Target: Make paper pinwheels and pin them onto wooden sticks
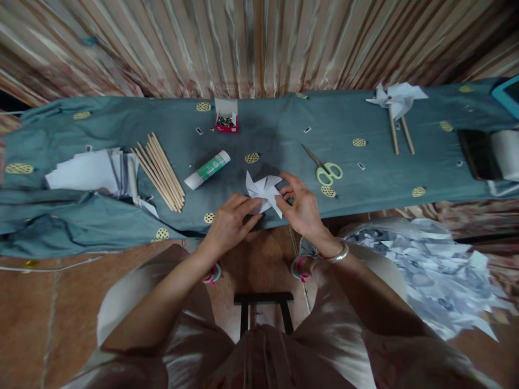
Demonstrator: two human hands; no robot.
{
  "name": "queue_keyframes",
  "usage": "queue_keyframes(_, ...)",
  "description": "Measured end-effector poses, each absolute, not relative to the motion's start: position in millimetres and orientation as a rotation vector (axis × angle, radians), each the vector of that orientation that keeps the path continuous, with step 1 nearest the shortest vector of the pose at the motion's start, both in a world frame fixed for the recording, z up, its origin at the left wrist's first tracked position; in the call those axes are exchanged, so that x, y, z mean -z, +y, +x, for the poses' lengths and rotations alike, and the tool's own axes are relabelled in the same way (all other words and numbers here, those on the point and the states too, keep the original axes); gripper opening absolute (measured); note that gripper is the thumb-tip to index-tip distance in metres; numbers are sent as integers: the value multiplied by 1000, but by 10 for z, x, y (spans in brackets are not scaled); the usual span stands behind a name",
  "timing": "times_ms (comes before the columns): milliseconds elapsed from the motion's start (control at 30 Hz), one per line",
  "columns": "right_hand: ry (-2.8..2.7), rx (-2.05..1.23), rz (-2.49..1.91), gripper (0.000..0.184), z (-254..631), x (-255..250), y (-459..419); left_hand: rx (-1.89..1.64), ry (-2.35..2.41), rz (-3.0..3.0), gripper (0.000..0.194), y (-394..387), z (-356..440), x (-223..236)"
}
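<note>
A white paper pinwheel (264, 189) lies near the front edge of the cloth-covered table, its blades folded toward the middle. My left hand (233, 220) is closed on its lower left side, the fingers pressing the paper near the centre. On the other side my right hand (300, 204) grips the right blades, thumb below and fingers curled above. A glue stick (208, 170) with a green label lies to the left of the pinwheel. Scissors (324, 166) with pale green handles rest to the right, points away from me.
Several wooden sticks (159, 173) and a stack of white paper (91, 172) lie at the left. A small red box (226, 116) of metal pins stands open at the back. Finished pinwheels on sticks (397, 100) lie at the back right. Paper pieces (430, 270) are heaped below the table's right side.
</note>
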State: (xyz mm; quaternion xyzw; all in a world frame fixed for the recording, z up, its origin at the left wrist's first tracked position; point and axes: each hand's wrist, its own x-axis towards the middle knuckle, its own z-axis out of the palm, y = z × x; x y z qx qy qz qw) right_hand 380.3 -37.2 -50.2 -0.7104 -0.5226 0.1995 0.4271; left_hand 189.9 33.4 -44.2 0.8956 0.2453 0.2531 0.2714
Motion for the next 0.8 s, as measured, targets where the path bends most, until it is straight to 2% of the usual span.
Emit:
queue_keyframes(67, -1194, -594, -1729, 49, 3817, 519, -348, -787, 742, 2297, 38, 387, 1891, 426)
queue_keyframes(233, -941, -811, -1511, 46, 3812, 560, -268, -983, 905, 1768, 90, 497, 1940, 487)
queue_keyframes(367, -866, -851, -1410, 45, 3775, 495, -219, -894, 862, 1266, 105, 493, 2041, 534)
queue_keyframes(433, -858, -843, -1399, 45, 3747, 451, -206, -849, 820, 1095, 104, 475, 2092, 514)
queue_keyframes(533, -865, -829, -1391, 46, 3693, 411, -187, -839, 820, 952, 90, 452, 2147, 454)
queue_keyframes(667, -876, -837, -1379, 46, 3628, 408, -156, -854, 914, 902, 71, 444, 2168, 409)
queue_keyframes(800, -928, -857, -1351, 47, 3598, 389, -145, -882, 908, 918, 63, 458, 2148, 399)
